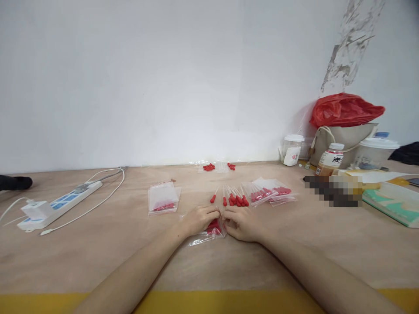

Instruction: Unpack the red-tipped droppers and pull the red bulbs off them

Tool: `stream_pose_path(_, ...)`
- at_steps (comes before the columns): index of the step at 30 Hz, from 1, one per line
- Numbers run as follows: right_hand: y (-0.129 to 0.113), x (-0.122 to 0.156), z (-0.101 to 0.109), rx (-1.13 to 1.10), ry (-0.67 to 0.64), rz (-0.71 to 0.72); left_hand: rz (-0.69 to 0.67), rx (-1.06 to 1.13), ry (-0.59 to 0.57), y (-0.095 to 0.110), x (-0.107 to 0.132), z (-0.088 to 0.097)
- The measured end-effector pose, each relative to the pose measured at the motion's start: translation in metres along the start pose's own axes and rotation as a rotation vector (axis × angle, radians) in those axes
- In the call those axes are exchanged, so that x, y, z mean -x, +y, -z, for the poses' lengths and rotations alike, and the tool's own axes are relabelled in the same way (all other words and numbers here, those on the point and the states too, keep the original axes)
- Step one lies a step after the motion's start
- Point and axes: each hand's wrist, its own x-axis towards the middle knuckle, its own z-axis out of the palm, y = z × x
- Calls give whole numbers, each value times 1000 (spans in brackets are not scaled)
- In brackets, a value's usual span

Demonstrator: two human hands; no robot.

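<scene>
Between the left hand (200,219) and the right hand (241,224), low on the table (98,261): one clear bag (215,231), flat to the surface, with red contents bunched inside, partly hidden under the left fingers. Grasped from both sides, left hand over the upper left part, right hand pinching at the right edge; fingertips nearly meeting at the far end. Just beyond the knuckles, a loose fan of sticks (237,198), pale, thin, straight shafts toward the wall (209,78), rounded red heads toward the hands; slightly left of these, one lone stick (213,199). Farther left, past the left wrist, a neat pile of filled bags (163,198), filmy, squarish, red showing through near the lower edge. To the right of the fan, a looser overlapping spread of the same, the right-hand bags (263,192), glossy and skewed. Against the wall's foot, more red heads (208,166) in crinkled clear plastic. Underneath, dull brownish table with faint smears, edged in yellow at the front. Both forearms bare, reaching in from the lower corners and converging in a V, wrists low, backs of the hands upward, fingers curled inward.
</scene>
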Motion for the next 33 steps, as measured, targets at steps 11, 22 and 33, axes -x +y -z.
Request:
stream_pose_path(11, 17, -4, -17, 421, 129, 332, -12, 32, -107, -4, -2, 4)
stream_pose_path(22, 14, -5, -16, 344, -43, 289, -184, -78, -119, -8, -5, 0)
stream_pose_path(33, 7, -3, 7, -36, -143, 50, -134, -167, -32, -20, -7, 32)
